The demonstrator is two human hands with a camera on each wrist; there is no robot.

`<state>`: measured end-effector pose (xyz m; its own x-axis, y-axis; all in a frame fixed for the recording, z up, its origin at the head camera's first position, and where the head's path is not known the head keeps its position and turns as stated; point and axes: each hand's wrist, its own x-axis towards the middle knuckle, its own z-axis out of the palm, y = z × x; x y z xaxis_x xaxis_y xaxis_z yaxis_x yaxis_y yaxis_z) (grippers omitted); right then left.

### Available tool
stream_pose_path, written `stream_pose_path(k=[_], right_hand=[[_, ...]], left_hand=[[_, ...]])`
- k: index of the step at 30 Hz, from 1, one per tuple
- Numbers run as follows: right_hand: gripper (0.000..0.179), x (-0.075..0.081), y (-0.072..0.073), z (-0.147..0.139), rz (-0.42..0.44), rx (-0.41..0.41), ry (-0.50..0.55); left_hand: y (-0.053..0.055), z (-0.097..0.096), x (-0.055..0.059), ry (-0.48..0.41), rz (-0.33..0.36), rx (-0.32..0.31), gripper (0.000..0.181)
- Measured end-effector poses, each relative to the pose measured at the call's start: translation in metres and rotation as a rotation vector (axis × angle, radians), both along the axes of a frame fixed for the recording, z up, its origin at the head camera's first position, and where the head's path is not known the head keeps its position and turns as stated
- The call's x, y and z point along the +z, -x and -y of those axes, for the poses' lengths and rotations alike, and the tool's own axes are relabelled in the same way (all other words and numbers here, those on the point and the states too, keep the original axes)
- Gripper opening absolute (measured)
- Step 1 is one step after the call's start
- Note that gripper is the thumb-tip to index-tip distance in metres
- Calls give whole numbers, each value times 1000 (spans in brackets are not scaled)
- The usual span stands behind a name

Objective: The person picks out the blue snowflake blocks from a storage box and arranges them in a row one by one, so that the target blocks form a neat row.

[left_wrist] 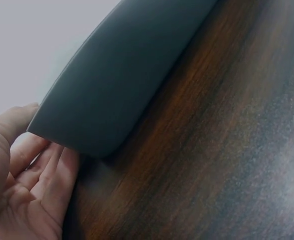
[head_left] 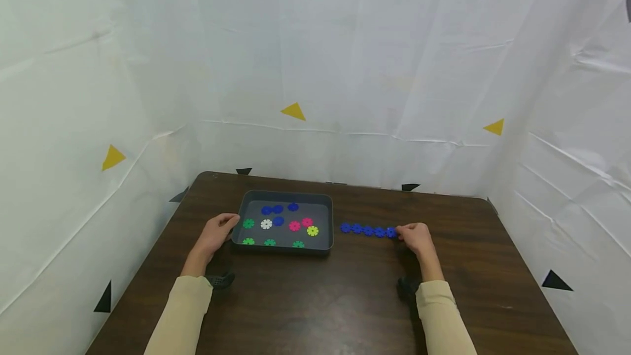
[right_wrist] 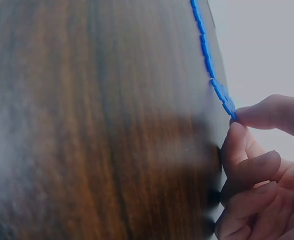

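In the head view a dark grey tray (head_left: pixel 282 246) lies left of centre on the table. My left hand (head_left: pixel 217 233) grips its left rim, thumb on top and fingers against the outer wall (left_wrist: pixel 111 75) in the left wrist view. To the right of the tray stretches a row of several blue flower-shaped discs (head_left: pixel 368 230), joined edge to edge. My right hand (head_left: pixel 416 236) pinches the rightmost disc (right_wrist: pixel 224 97) between thumb and forefinger. That end disc tilts against the rest of the row in the right wrist view.
Inside the tray lie loose blue discs (head_left: pixel 278 221), green discs (head_left: pixel 248 223), pink discs (head_left: pixel 294 226), a white disc (head_left: pixel 266 224) and a yellow disc (head_left: pixel 313 231). White sheeting (head_left: pixel 335 70) with triangles hangs behind and beside the brown table (head_left: pixel 315 305).
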<state>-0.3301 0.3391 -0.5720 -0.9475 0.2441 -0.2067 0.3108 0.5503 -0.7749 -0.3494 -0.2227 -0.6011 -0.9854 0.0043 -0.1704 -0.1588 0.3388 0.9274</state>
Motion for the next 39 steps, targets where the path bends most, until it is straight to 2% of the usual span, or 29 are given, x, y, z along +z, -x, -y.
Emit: stream_pose_path(k=[14, 28, 34, 39], right_hand=[[39, -4, 0, -1, -27, -11, 12], [40, -9, -3, -6, -36, -24, 99], [40, -4, -5, 2, -59, -13, 118], [41, 5, -6, 19, -77, 26, 84]], left_hand=[[-2, -3, 5, 9, 0, 5, 60], [-3, -4, 4, 9, 9, 11, 61], [-1, -2, 4, 7, 26, 8, 63], [0, -1, 6, -10, 36, 1, 61]])
